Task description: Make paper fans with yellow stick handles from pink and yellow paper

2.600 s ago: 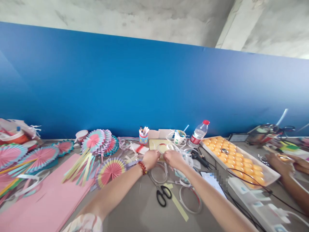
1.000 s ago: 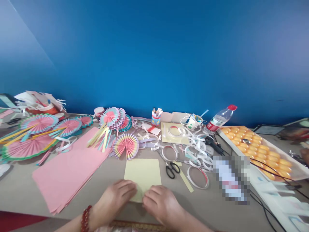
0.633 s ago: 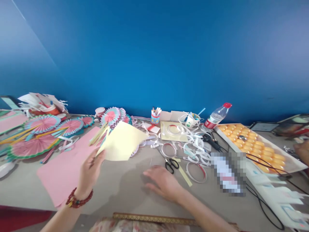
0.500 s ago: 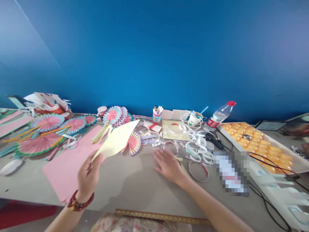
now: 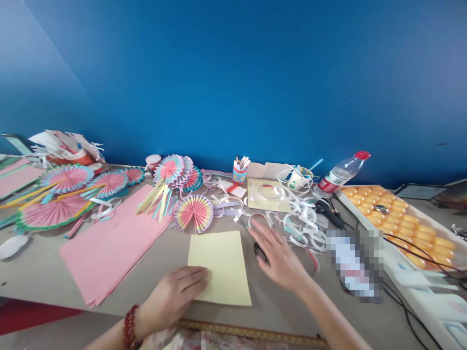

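A pale yellow sheet of paper point(image 5: 226, 272) lies flat on the table just in front of me. My left hand point(image 5: 184, 287), a red bead bracelet on its wrist, rests flat on the paper's left edge with fingers stretched out. To the right of the sheet, my right hand point(image 5: 279, 257) reaches out with its fingers extended. Under its thumb side shows a black looped handle point(image 5: 260, 252), apparently of scissors; whether the hand touches it I cannot tell. Just beyond those fingers lies a ring-shaped roll point(image 5: 260, 219). A pleated paper fan point(image 5: 194, 214) lies behind the sheet.
Pink sheets point(image 5: 113, 248) are stacked on the left, with several paper fans point(image 5: 54, 212) beyond. Curled white strips point(image 5: 308, 221) litter the right side. Behind stand a pen cup point(image 5: 239, 174) and a tilted bottle point(image 5: 337, 176). An orange bumpy tray point(image 5: 404, 223) and black cables lie far right.
The yellow paper, held up in my left hand before, now lies on the table with that hand flat on it. My right hand has shifted slightly right, beside the black handle.
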Tool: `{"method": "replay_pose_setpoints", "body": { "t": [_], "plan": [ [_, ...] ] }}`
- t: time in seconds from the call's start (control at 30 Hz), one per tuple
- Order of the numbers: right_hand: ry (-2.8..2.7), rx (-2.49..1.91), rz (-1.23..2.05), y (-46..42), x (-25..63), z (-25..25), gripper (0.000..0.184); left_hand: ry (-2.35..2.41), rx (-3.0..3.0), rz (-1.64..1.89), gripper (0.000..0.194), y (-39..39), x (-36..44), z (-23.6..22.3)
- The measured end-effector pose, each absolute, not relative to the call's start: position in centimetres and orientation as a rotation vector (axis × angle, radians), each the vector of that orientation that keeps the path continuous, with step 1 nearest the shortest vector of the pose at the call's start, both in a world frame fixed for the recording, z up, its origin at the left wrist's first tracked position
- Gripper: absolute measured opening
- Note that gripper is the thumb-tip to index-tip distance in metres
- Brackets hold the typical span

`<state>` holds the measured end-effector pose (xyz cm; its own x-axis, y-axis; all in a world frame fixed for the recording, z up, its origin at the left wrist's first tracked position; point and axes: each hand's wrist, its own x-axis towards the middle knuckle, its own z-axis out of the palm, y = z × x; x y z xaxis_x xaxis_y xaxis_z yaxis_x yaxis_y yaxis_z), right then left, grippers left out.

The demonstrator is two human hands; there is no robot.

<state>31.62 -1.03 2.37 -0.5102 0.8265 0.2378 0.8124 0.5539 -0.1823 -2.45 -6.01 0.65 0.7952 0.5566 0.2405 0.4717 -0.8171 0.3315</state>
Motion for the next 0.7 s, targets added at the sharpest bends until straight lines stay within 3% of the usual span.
{"method": "replay_pose_setpoints", "body": {
  "t": [0.07, 0.17, 0.23, 0.37, 0.47, 0.57, 0.7],
  "plan": [
    [-2.645, -1.146, 0.291, -3.5, 31.4, 3.0, 0.082, 0.793, 2.695, 0.462, 0.043, -6.2, -2.1, 0.2],
    [-2.665, -0.983, 0.591, -6.8, 30.3, 3.4, 0.075, 0.771, 2.612, 0.496, 0.043, -6.3, -1.8, 0.2],
    [-2.596, -0.96, 0.723, -8.0, 29.6, 3.1, 0.063, 0.756, 2.539, 0.534, 0.044, -6.2, -1.7, 0.5],
    [-2.28, -1.093, 0.887, -8.0, 28.8, 1.8, 0.02, 0.784, 2.328, 0.538, 0.041, -5.7, -1.3, 1.1],
    [-2.092, -1.277, 0.838, -6.8, 28.3, 0.8, 0.018, 1.056, 2.168, 0.563, 0.034, -5.2, -1.2, 0.9],
    [-2.072, -1.385, 0.632, -5.8, 27.7, -0.2, 0.014, 1.311, 2.087, 0.554, 0.047, -4.7, -1.2, 0.3],
    [-2.085, -1.468, 0.373, -5.6, 27.2, -1.3, 0.014, 1.317, 2.211, 0.632, 0.053, -4.5, -1.3, -0.2]
  ]
}}
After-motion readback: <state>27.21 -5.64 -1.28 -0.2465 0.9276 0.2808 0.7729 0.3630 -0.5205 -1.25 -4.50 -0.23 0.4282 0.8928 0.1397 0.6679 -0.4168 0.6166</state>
